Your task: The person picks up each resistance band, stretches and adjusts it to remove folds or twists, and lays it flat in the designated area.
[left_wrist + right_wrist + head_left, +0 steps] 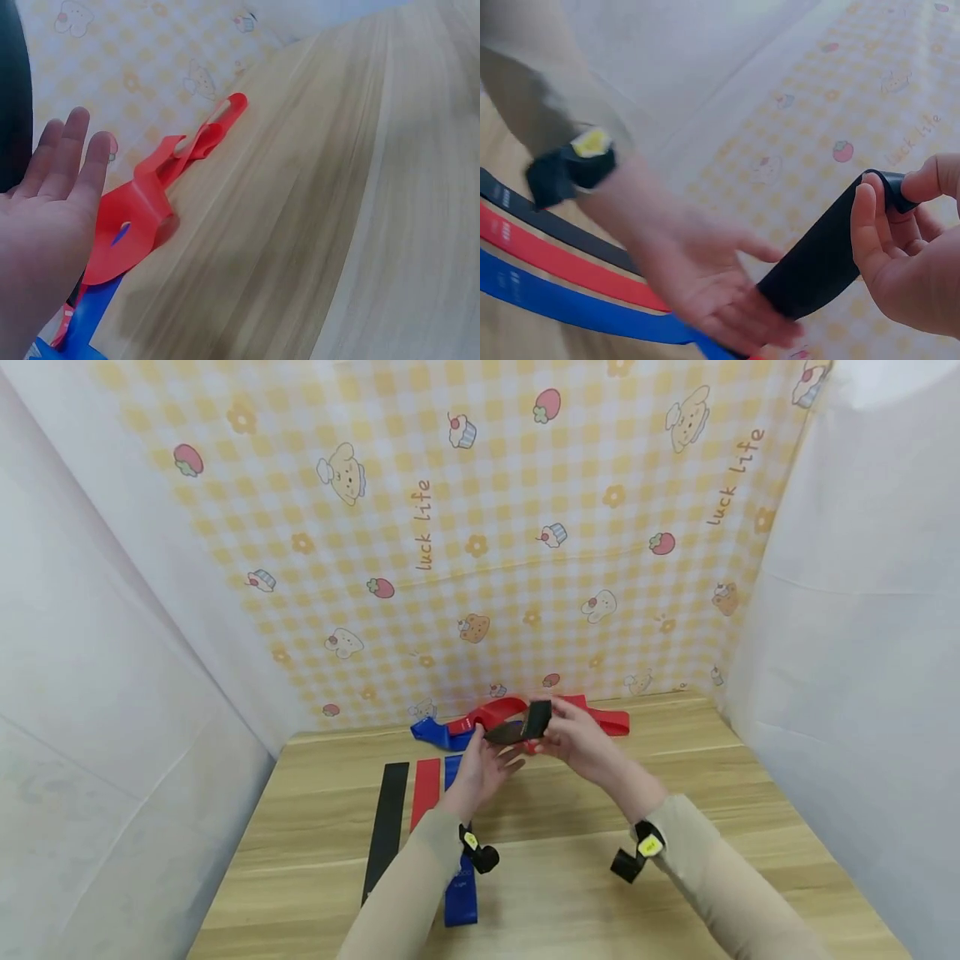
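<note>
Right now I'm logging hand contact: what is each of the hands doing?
Left hand: open, fingers straight, under the black resistance band.
Right hand: pinching the black resistance band's folded top end.

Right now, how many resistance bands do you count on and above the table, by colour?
Black resistance bands: 2, one flat on the table, one held between both hands.
Red resistance bands: 2, one flat, one crumpled by the backdrop.
Blue resistance bands: 2, one flat, one crumpled.
Total: 6
</note>
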`<state>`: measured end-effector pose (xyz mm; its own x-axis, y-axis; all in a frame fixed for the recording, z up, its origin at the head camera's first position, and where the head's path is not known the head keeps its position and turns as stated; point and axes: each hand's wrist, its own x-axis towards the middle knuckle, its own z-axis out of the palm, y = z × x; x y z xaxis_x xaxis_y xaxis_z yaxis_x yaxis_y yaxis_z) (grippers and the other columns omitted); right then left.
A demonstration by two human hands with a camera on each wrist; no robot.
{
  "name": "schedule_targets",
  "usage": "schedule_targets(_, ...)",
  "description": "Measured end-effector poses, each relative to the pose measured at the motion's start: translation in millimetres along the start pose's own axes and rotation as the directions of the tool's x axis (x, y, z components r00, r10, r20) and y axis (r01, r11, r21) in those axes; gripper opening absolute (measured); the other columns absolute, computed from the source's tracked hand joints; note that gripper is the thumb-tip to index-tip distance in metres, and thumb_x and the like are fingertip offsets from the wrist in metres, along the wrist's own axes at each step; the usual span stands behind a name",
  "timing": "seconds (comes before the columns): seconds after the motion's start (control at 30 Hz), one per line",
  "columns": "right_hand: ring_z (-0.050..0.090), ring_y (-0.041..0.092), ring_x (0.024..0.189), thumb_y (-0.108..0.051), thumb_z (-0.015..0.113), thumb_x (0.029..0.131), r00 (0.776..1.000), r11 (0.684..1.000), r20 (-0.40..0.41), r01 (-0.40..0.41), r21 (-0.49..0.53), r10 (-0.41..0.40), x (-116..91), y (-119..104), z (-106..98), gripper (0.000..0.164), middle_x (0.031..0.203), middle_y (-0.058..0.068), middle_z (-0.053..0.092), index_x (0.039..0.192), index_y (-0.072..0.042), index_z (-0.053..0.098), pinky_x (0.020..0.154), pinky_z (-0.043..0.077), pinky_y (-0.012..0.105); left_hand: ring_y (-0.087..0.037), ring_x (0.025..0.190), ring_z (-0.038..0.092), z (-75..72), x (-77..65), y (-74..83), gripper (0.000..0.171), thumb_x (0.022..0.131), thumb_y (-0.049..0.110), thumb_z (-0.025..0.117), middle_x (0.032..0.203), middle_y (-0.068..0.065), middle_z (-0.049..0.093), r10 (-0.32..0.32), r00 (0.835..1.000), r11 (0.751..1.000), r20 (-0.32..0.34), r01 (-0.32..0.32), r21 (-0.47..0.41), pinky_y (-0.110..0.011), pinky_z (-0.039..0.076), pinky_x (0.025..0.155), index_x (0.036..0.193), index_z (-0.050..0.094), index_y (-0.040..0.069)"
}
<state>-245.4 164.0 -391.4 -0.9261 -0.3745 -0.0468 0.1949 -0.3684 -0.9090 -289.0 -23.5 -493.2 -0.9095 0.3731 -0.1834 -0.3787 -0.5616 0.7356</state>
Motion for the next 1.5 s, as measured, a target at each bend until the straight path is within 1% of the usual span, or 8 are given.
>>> schedule_targets(0.17,0.063,0.016,0.078,0.010,0.039,0.089,0.998,0.993,-0.052,-0.029,0.119,0.036,-29,38,-1,0.066,0.139,0.028,0.030,0.151,-0.002,0.021,0.073,0.054,0.025,-0.029,0.120,0.052,-6.0,-0.4,5.6,0.059,0.105,0.046,0.030,0.145,-0.020,0.041,0.026,0.999,0.999,-0.048,-0.027,-0.018,-0.049,0.032,0.108,0.144,0.034,0.002)
schedule_targets(0.27,0.061,0.018,0.083,0.008,0.040,0.090,0.991,0.988,-0.122,-0.044,0.150,0.063,-44,61,-1,0.062,0.131,0.023,0.039,0.148,0.004,0.021,0.078,0.053,0.027,-0.025,0.115,0.052,-11.5,-0.5,7.5,0.054,0.106,0.041,0.030,0.149,-0.021,0.036,0.027,0.997,0.999,-0.068,-0.028,-0.027,-0.046,0.033,0.106,0.144,0.035,0.003)
schedule_targets(0.37,0.060,0.019,0.087,0.008,0.041,0.088,0.979,0.985,-0.188,-0.053,0.163,0.084,-56,81,-1,0.057,0.117,0.016,0.049,0.141,0.010,0.023,0.081,0.053,0.029,-0.028,0.123,0.047,-16.7,-1.9,7.9,0.052,0.108,0.036,0.028,0.153,-0.021,0.030,0.028,0.997,0.999,-0.068,-0.030,-0.033,-0.045,0.031,0.107,0.148,0.029,0.004)
schedule_targets(0.5,0.058,0.017,0.082,0.009,0.043,0.082,0.966,0.988,-0.235,-0.074,0.133,0.104,-69,102,-3,0.049,0.099,0.010,0.053,0.130,0.013,0.034,0.075,0.052,0.028,-0.032,0.137,0.034,-22.3,-4.8,6.4,0.054,0.108,0.031,0.027,0.154,-0.020,0.029,0.035,0.998,0.999,-0.061,-0.035,-0.008,-0.046,0.026,0.112,0.153,0.017,0.003)
schedule_targets(0.63,0.053,0.012,0.073,0.008,0.046,0.080,0.963,0.989,-0.231,-0.121,0.081,0.137,-76,118,-7,0.035,0.088,0.008,0.052,0.115,0.008,0.048,0.065,0.046,0.023,-0.033,0.137,0.035,-27.7,-7.2,5.9,0.053,0.109,0.029,0.026,0.150,-0.019,0.037,0.038,0.996,0.999,-0.083,-0.036,0.031,-0.046,0.027,0.112,0.153,0.015,0.000)
schedule_targets(0.93,0.053,0.012,0.072,0.005,0.048,0.078,0.951,0.980,-0.235,-0.197,0.036,0.199,-86,143,-12,0.023,0.090,0.007,0.055,0.098,-0.004,0.055,0.063,0.043,0.023,-0.029,0.118,0.058,-33.1,-9.5,11.7,0.059,0.109,0.026,0.028,0.143,-0.019,0.047,0.070,0.992,0.997,-0.105,-0.068,0.023,-0.041,0.039,0.105,0.154,-0.002,0.006)
schedule_targets(1.23,0.052,0.011,0.065,-0.001,0.050,0.080,0.928,0.974,-0.300,-0.224,0.029,0.222,-88,157,-10,0.024,0.083,0.005,0.053,0.102,-0.003,0.044,0.061,0.042,0.024,-0.033,0.127,0.049,-35.7,-13.7,13.0,0.059,0.109,0.024,0.027,0.139,-0.020,0.050,0.060,0.995,0.997,-0.077,-0.057,0.047,-0.036,0.041,0.102,0.153,-0.007,0.005)
schedule_targets(1.5,0.052,0.010,0.063,0.001,0.056,0.078,0.942,0.974,-0.272,-0.218,-0.052,0.197,-91,161,-16,0.038,0.084,0.006,0.055,0.115,0.005,0.049,0.057,0.045,0.021,-0.033,0.121,0.055,-36.1,-14.6,19.1,0.057,0.105,0.008,0.034,0.142,-0.022,0.047,0.077,0.993,0.996,-0.088,-0.073,0.043,-0.043,0.031,0.110,0.153,0.004,0.005)
